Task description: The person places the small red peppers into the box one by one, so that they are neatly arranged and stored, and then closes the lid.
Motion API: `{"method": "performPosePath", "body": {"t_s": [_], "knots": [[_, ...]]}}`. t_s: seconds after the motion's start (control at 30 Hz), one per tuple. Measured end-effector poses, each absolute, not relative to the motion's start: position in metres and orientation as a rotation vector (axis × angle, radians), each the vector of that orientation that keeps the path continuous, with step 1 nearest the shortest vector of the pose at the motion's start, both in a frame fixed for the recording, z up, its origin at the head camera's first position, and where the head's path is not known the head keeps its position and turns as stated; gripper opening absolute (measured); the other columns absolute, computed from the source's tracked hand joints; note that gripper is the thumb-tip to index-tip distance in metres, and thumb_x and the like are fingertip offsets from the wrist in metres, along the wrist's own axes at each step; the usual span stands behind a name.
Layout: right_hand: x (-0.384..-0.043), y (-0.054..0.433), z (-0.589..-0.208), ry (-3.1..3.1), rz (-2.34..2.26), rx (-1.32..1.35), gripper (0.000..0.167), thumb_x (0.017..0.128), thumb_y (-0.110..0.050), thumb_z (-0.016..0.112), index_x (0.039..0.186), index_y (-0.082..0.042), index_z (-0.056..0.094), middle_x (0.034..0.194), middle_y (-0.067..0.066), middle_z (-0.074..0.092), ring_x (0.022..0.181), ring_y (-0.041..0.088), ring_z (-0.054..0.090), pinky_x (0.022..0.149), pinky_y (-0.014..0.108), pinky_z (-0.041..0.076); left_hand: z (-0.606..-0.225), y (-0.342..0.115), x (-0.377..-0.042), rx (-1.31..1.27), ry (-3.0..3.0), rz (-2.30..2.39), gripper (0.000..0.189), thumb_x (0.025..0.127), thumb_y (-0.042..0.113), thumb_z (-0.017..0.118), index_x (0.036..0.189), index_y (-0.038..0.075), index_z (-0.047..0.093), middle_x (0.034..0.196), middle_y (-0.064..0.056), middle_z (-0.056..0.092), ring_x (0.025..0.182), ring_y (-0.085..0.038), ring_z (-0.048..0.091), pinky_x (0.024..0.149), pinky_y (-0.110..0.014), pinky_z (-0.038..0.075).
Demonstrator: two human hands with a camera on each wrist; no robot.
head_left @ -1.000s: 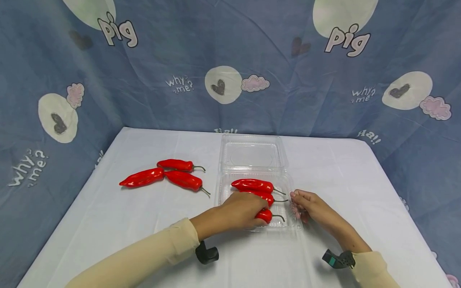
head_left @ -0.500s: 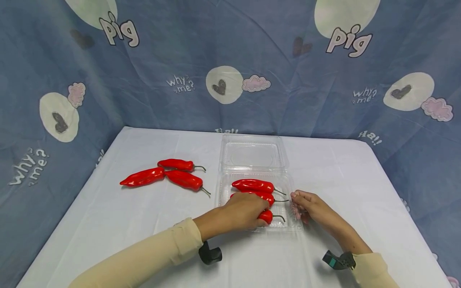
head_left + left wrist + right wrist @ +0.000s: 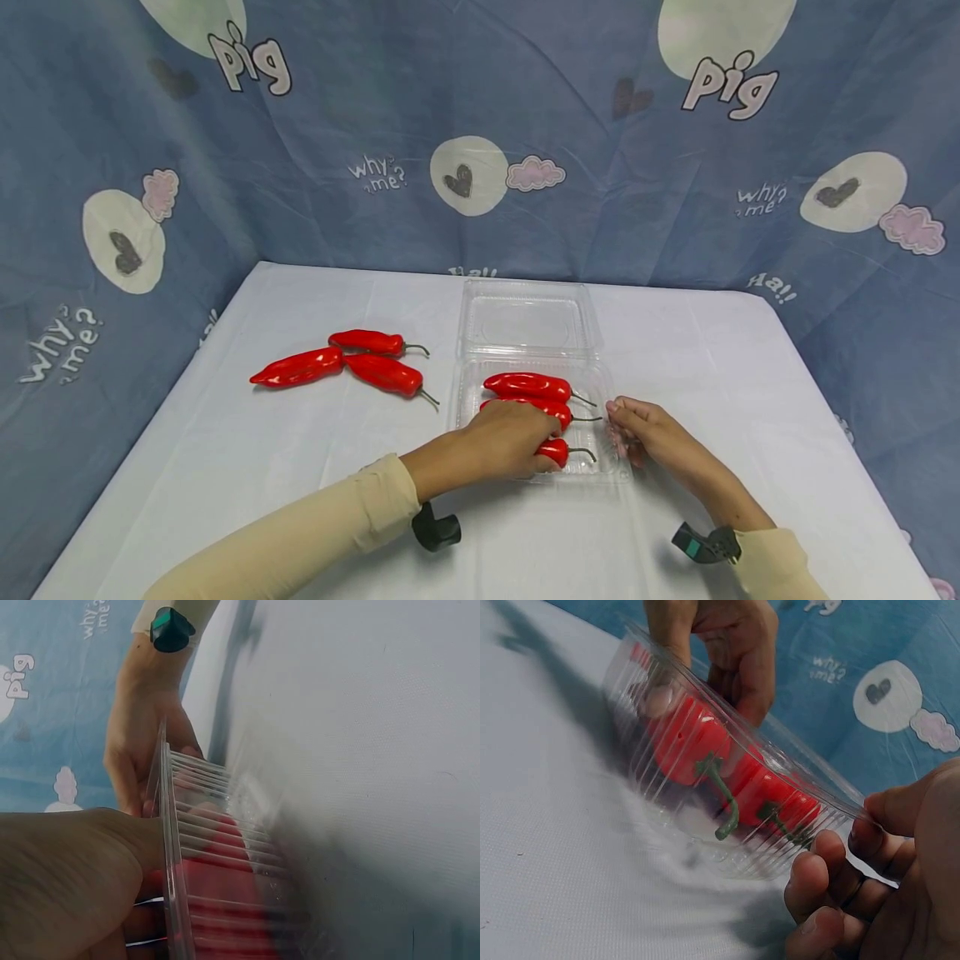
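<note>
My left hand [image 3: 506, 442] reaches into the clear plastic clamshell container [image 3: 467, 400] and grips the nearest red pepper [image 3: 555, 452]. That pepper lies crosswise, its green stem pointing right; the hand covers its left part. In the right wrist view the thumb and fingers straddle this pepper [image 3: 686, 750] inside the ribbed wall. Beyond it in the container lie a middle red pepper [image 3: 553, 410], partly under the hand, and a far red pepper [image 3: 528, 386]. My right hand [image 3: 660, 437] pinches the container's right rim between thumb and fingers.
The container's lid [image 3: 525, 321] lies folded back behind it. To the left on the white table [image 3: 360, 467] are three more peppers: an upper one [image 3: 367, 342], a left one [image 3: 300, 368] and a lower one [image 3: 384, 373]. A blue printed cloth [image 3: 315, 208] hangs behind.
Almost nothing differs: the left hand has shifted very slightly right along with a small shift of the whole view. Both hands keep their holds.
</note>
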State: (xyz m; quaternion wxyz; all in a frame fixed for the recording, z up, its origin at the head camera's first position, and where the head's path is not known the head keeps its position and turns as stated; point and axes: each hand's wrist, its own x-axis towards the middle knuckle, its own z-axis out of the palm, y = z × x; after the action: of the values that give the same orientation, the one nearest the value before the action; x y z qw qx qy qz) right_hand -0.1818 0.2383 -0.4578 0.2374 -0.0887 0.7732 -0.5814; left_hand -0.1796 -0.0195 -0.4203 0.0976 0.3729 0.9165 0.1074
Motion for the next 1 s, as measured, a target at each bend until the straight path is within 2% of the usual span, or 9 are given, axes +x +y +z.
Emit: {"method": "performPosePath", "body": {"t_s": [0.2,0.4,0.57,0.67,0.8,0.9,1.0], "knots": [[-0.181,0.238,-0.456,2.122,-1.587,-0.241,0.045,0.109,-0.031,0.045,0.091,0.011,0.042,0.073,0.003,0.050,0.060,0.012,0.047,0.051,0.026,0.043,-0.418,-0.025,-0.179,1.098,2.717,0.343,0.016,0.085,0.039,0.079,0.092,0.028,0.070,0.069,0.015,0.054,0.069,-0.007,0.052,0.058,-0.030,0.043],[-0.181,0.238,-0.458,2.125,-1.587,-0.244,0.046,0.109,-0.031,0.045,0.090,0.011,0.040,0.073,0.003,0.049,0.059,0.012,0.046,0.050,0.026,0.042,-0.417,-0.033,-0.178,1.111,2.702,0.387,0.035,0.084,0.041,0.081,0.114,0.023,0.073,0.092,0.015,0.068,0.080,-0.003,0.056,0.070,-0.028,0.046],[-0.181,0.238,-0.457,2.133,-1.579,-0.240,0.046,0.108,-0.031,0.045,0.090,0.010,0.040,0.073,0.004,0.049,0.059,0.013,0.047,0.050,0.026,0.043,-0.413,-0.044,-0.179,1.132,2.675,0.440,0.041,0.084,0.040,0.081,0.120,0.021,0.072,0.106,0.011,0.072,0.088,-0.003,0.059,0.074,-0.026,0.049],[-0.181,0.238,-0.457,2.132,-1.578,-0.234,0.046,0.108,-0.031,0.046,0.090,0.010,0.040,0.073,0.004,0.048,0.059,0.013,0.047,0.050,0.026,0.043,-0.409,-0.055,-0.179,1.141,2.650,0.465,0.044,0.085,0.040,0.081,0.123,0.021,0.071,0.111,0.010,0.071,0.097,-0.005,0.061,0.077,-0.029,0.052],[-0.181,0.238,-0.457,2.135,-1.577,-0.229,0.046,0.108,-0.031,0.046,0.090,0.010,0.040,0.073,0.004,0.048,0.059,0.013,0.047,0.051,0.026,0.043,-0.404,-0.072,-0.181,1.139,2.625,0.484,0.047,0.086,0.041,0.079,0.127,0.023,0.069,0.119,0.012,0.069,0.111,-0.007,0.061,0.089,-0.036,0.053],[-0.181,0.238,-0.457,2.139,-1.578,-0.228,0.046,0.108,-0.031,0.046,0.090,0.011,0.040,0.073,0.005,0.048,0.060,0.013,0.047,0.051,0.027,0.043,-0.400,-0.087,-0.182,1.093,2.622,0.531,0.047,0.086,0.042,0.079,0.128,0.024,0.069,0.122,0.012,0.068,0.114,-0.009,0.061,0.094,-0.041,0.053],[-0.182,0.238,-0.458,2.141,-1.575,-0.233,0.045,0.109,-0.030,0.046,0.090,0.011,0.040,0.074,0.005,0.048,0.061,0.013,0.047,0.051,0.027,0.043,-0.394,-0.102,-0.183,1.027,2.643,0.574,0.048,0.085,0.042,0.080,0.128,0.025,0.069,0.122,0.011,0.068,0.113,-0.010,0.062,0.093,-0.042,0.054]]}}
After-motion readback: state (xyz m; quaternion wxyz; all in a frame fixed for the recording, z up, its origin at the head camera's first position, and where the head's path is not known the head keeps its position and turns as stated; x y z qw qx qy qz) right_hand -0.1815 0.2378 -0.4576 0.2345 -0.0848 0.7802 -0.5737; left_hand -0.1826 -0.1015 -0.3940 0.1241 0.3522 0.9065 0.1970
